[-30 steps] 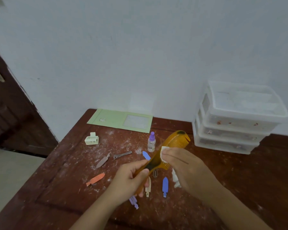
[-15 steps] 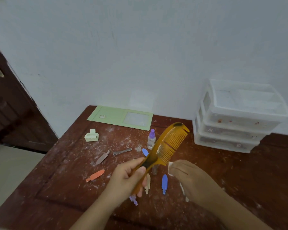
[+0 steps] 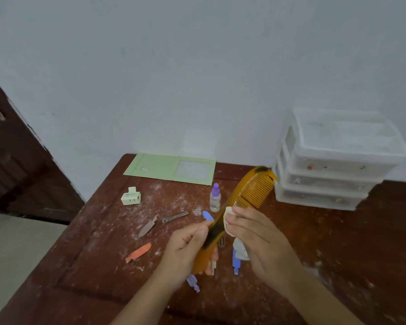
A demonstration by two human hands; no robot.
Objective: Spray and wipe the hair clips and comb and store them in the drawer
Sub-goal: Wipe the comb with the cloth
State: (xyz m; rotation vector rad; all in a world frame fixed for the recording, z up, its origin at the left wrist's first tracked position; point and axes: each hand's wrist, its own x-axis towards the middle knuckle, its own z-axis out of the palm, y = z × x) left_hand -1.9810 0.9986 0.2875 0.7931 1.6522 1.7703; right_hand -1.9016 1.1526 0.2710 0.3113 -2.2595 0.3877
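Dusty brown table (image 3: 338, 242) stands against a pale wall. Amber comb (image 3: 249, 191) is held above it, tilted, teeth rightward. Left hand (image 3: 185, 249) grips the handle, fingers curled. Right hand (image 3: 258, 233) pinches a white wipe (image 3: 228, 219) against the comb. Hair clips (image 3: 138, 252) lie scattered below; spray bottle (image 3: 215, 198) stands behind; drawer unit (image 3: 333, 165) sits far right.

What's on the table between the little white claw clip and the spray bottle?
In the head view, only bare, dusty table lies between the white claw clip and the spray bottle. The two grey clips sit nearer the person.
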